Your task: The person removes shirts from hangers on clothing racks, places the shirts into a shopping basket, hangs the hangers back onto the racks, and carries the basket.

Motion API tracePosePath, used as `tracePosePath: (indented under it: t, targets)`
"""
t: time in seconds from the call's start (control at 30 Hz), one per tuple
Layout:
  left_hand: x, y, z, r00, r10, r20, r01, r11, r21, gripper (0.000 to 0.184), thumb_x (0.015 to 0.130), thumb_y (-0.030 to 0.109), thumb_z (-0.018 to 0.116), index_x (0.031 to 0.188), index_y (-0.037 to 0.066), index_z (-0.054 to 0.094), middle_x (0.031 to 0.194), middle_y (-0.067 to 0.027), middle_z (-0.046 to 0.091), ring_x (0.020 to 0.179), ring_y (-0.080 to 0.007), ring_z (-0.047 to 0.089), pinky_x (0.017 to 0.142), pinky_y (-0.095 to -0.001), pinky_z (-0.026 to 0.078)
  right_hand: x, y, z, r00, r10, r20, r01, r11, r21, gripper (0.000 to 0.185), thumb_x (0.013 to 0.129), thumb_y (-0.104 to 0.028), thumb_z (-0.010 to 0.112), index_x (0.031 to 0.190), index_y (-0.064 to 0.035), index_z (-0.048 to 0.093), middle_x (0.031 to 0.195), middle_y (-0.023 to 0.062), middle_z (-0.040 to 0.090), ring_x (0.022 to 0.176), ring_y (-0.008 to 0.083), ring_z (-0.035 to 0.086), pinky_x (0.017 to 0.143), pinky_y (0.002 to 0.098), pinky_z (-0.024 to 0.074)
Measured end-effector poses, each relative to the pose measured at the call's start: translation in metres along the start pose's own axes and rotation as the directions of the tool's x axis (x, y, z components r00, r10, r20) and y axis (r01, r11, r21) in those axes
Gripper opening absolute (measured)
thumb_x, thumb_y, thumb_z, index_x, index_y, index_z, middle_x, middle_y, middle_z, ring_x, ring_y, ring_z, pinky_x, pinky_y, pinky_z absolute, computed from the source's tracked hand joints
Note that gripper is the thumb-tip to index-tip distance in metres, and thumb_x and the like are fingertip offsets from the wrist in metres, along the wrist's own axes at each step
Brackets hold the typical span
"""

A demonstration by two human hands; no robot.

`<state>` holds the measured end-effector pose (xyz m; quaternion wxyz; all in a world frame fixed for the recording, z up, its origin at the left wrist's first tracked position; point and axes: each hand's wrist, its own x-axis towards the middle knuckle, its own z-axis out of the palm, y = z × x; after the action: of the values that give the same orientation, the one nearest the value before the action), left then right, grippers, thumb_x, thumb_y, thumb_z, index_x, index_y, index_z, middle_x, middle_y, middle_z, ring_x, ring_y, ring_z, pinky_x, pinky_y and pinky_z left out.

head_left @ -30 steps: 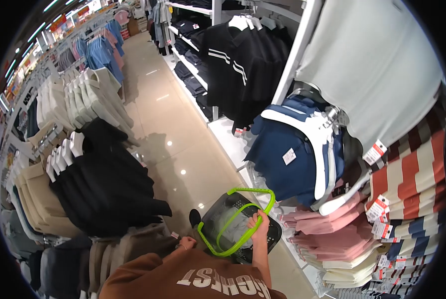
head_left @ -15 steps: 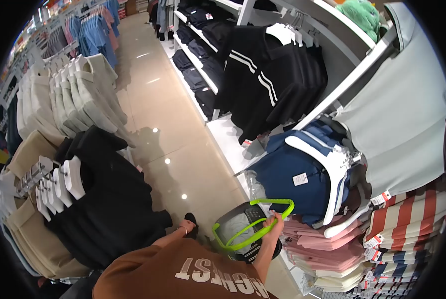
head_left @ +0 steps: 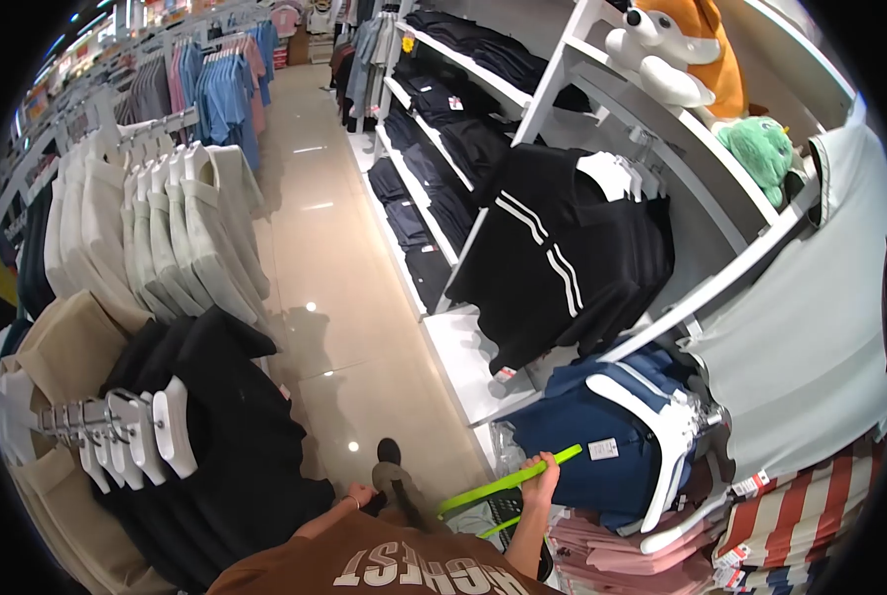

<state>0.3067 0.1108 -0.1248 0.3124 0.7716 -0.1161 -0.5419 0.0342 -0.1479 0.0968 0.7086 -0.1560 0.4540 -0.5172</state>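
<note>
My right hand (head_left: 540, 478) is wrapped round the bright green handle (head_left: 483, 491) of a shopping basket. The dark basket (head_left: 525, 508) hangs low beside my body, mostly hidden by my arm and brown shirt, with some pale cloth (head_left: 471, 523) in it. Lower left of centre, my left hand (head_left: 361, 494) looks loosely curled with nothing visible in it. It is close to the hem of the black shirts (head_left: 240, 416) on white hangers. Right of the basket handle, a navy shirt (head_left: 572, 436) with a white tag hangs on a white hanger.
A tiled aisle (head_left: 310, 268) runs ahead between racks. Cream garments (head_left: 171, 228) hang at left. At right are black striped tops (head_left: 563, 248), shelves of folded dark clothes (head_left: 453, 119), pink folded clothes (head_left: 622, 555) and plush toys (head_left: 677, 50) on a high ledge.
The view has tilted up, so racks and shelves sit lower and the plush toys show more. The basket has dropped mostly out of sight, its handle still in my right hand. A foot has come forward.
</note>
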Motion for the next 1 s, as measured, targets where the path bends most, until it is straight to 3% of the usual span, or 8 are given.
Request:
tracePosePath:
  t: [0.07, 0.17, 0.37, 0.47, 0.57, 0.77, 0.9, 1.0]
  targets:
    - [0.033, -0.019, -0.009, 1.0, -0.003, -0.018, 0.002, 0.997, -0.074, 0.015, 0.067, 0.014, 0.067, 0.074, 0.001, 0.07, 0.071, -0.01, 0.067, 0.066, -0.0174, 0.062, 0.063, -0.0317, 0.049, 0.022, 0.005, 0.027, 0.999, 0.041, -0.012, -0.04, 0.998, 0.055, 0.014, 0.075, -0.01, 0.055, 0.071, -0.0115, 0.041, 0.058, 0.0, 0.037, 0.051, 0.0139, 0.034, 0.05, 0.0285, 0.0318]
    - [0.039, 0.006, -0.033, 0.991, -0.045, -0.128, 0.047, 0.999, 0.01, 0.015, 0.066, 0.012, 0.067, 0.075, 0.0, 0.07, 0.072, -0.0098, 0.067, 0.065, -0.0182, 0.062, 0.062, -0.0326, 0.049, 0.069, 0.022, 0.052, 0.999, 0.048, 0.012, -0.049, 0.991, 0.126, 0.017, 0.074, -0.01, 0.054, 0.067, -0.0124, 0.039, 0.057, -0.0007, 0.033, 0.05, 0.0126, 0.031, 0.048, 0.0281, 0.0289]
    - [0.111, 0.05, -0.085, 0.996, -0.054, -0.073, 0.045, 0.992, -0.121, 0.013, 0.073, 0.01, 0.066, 0.078, -0.002, 0.068, 0.076, -0.0136, 0.067, 0.063, -0.0198, 0.062, 0.057, -0.0334, 0.05, 0.181, 0.063, 0.079, 0.99, 0.13, -0.062, -0.112, 0.965, 0.236, 0.019, 0.072, -0.012, 0.054, 0.064, -0.0133, 0.037, 0.055, -0.0018, 0.032, 0.046, 0.0123, 0.031, 0.045, 0.0276, 0.0286]
    - [0.138, 0.108, -0.124, 0.985, -0.169, -0.039, 0.16, 0.973, -0.163, 0.015, 0.077, 0.01, 0.064, 0.085, -0.002, 0.066, 0.077, -0.0136, 0.066, 0.06, -0.0196, 0.062, 0.053, -0.0325, 0.05, 0.217, 0.077, 0.099, 0.966, 0.181, -0.187, -0.142, 0.968, 0.205, 0.019, 0.073, -0.011, 0.054, 0.065, -0.0136, 0.037, 0.056, -0.0015, 0.033, 0.045, 0.0124, 0.033, 0.043, 0.0276, 0.0309]
    - [0.165, 0.169, -0.157, 0.99, -0.139, -0.022, 0.138, 0.99, -0.038, 0.016, 0.079, 0.011, 0.062, 0.09, -0.001, 0.065, 0.075, -0.0117, 0.065, 0.056, -0.0186, 0.061, 0.048, -0.0308, 0.05, 0.249, 0.101, 0.109, 0.949, 0.208, -0.237, -0.161, 0.965, 0.205, 0.018, 0.073, -0.011, 0.055, 0.068, -0.0135, 0.038, 0.057, -0.0012, 0.034, 0.044, 0.0123, 0.034, 0.041, 0.0273, 0.0319]
    - [0.198, 0.283, -0.188, 0.998, -0.066, 0.0, 0.066, 0.989, -0.133, 0.01, 0.081, 0.011, 0.06, 0.083, 0.002, 0.062, 0.069, -0.0086, 0.063, 0.053, -0.0176, 0.059, 0.046, -0.0297, 0.05, 0.275, 0.125, 0.126, 0.909, 0.214, -0.358, -0.147, 0.968, 0.205, 0.022, 0.071, -0.017, 0.059, 0.072, -0.0138, 0.038, 0.057, -0.001, 0.036, 0.045, 0.012, 0.036, 0.041, 0.026, 0.0337]
    - [0.241, 0.293, -0.207, 0.999, 0.025, 0.042, -0.023, 0.998, -0.064, 0.009, 0.08, 0.011, 0.06, 0.079, 0.002, 0.062, 0.068, -0.0073, 0.061, 0.054, -0.0179, 0.058, 0.049, -0.0315, 0.051, 0.278, 0.158, 0.128, 0.916, 0.309, -0.256, -0.228, 0.925, 0.302, 0.019, 0.072, -0.019, 0.059, 0.069, -0.0152, 0.04, 0.055, -0.0003, 0.037, 0.046, 0.0143, 0.041, 0.043, 0.0265, 0.0353]
    - [0.265, 0.301, -0.222, 0.995, 0.089, 0.049, -0.09, 0.996, 0.02, 0.01, 0.079, 0.011, 0.06, 0.08, 0.001, 0.063, 0.067, -0.0076, 0.061, 0.056, -0.018, 0.059, 0.053, -0.0317, 0.051, 0.256, 0.19, 0.149, 0.927, 0.316, -0.203, -0.274, 0.938, 0.21, 0.018, 0.074, -0.019, 0.058, 0.069, -0.0151, 0.041, 0.053, 0.0006, 0.038, 0.047, 0.0165, 0.043, 0.044, 0.0284, 0.0361]
